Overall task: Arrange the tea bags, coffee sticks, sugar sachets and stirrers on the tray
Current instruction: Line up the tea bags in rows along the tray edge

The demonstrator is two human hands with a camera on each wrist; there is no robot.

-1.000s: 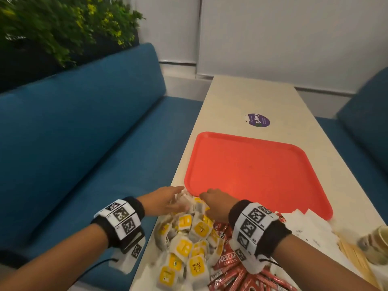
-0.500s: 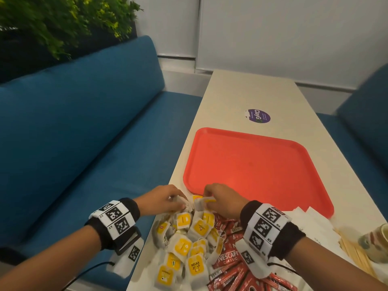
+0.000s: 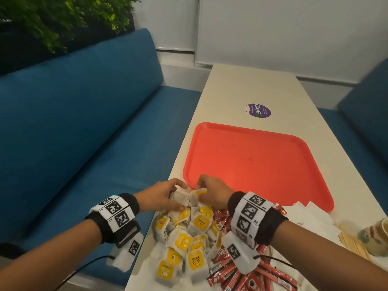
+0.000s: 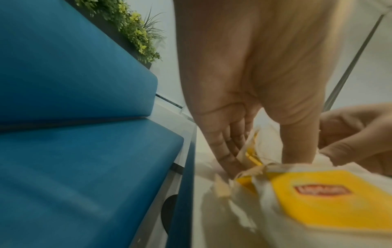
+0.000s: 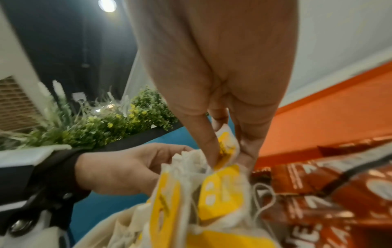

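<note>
A heap of white tea bags (image 3: 184, 240) with yellow tags lies at the table's near left edge, just before the bare red tray (image 3: 252, 164). My left hand (image 3: 165, 196) grips the far end of the heap; in the left wrist view its fingers (image 4: 224, 151) curl around tea bags (image 4: 318, 193). My right hand (image 3: 207, 192) pinches a yellow-tagged tea bag (image 5: 227, 147) between thumb and fingers at the same spot. Red coffee sticks (image 3: 235, 274) lie under my right wrist. White sugar sachets (image 3: 310, 219) and wooden stirrers (image 3: 352, 244) lie to the right.
A patterned cup (image 3: 375, 238) stands at the right edge by the stirrers. A purple sticker (image 3: 259, 110) marks the table beyond the tray. Blue benches (image 3: 84, 143) flank the table, with plants (image 3: 52, 19) behind the left one.
Both hands have closed in on the far end of the tea bag heap and gathered bags between them. The head view has shifted slightly.
</note>
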